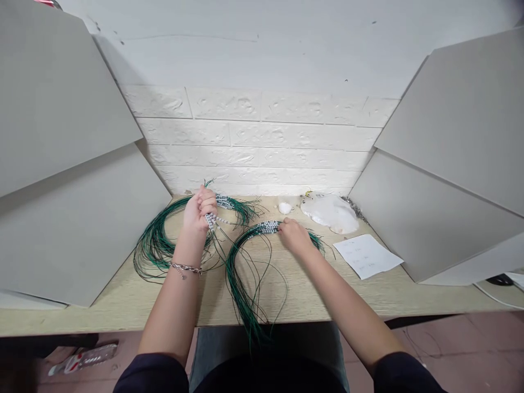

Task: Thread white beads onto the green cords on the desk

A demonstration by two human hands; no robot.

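My left hand (201, 208) is closed in a raised fist around beaded cords (210, 219), whose black-and-white beaded part hangs out below the fingers. Beside and behind it, a looped bundle of dark green cords (153, 243) lies on the table's left. My right hand (295, 236) is closed on a second green cord bundle (235, 273), just right of its white beaded section (268, 226). That bundle curves toward me and droops over the front edge. Loose cord ends stick out past my right hand. A few thin strands stretch between the two hands.
A whitish flat dish (329, 212) and a small white lump (285, 208) are at the back right. A paper sheet (367, 255) lies in front of them. Grey panels (82, 218) flank the wooden table (303, 305). A plastic bottle (88, 357) is on the floor.
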